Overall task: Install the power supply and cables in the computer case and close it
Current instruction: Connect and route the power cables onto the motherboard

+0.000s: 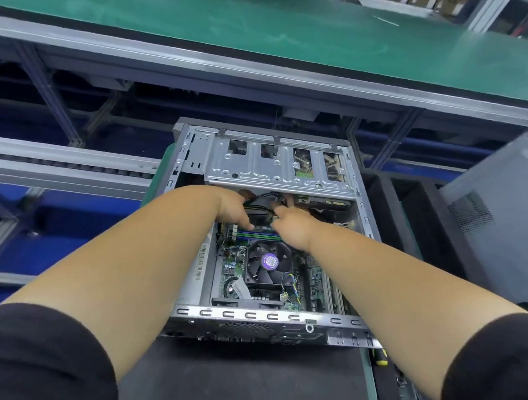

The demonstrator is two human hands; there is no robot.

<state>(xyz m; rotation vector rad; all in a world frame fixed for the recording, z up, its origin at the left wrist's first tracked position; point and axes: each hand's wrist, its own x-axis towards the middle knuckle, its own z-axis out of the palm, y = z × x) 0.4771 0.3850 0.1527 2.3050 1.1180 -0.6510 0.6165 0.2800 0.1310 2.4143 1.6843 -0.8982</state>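
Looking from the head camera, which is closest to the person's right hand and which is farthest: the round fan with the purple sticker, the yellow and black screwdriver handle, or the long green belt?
From the right hand:
1. Round black fan with the purple sticker, just below the hand, inside the open grey metal computer case.
2. Yellow and black screwdriver handle, at the case's near right corner.
3. Long green conveyor belt, across the top, beyond the case.

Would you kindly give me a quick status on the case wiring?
Left hand and right hand both on the cable bundle inside the open computer case. Drive cage overhangs the work. Side panel off.
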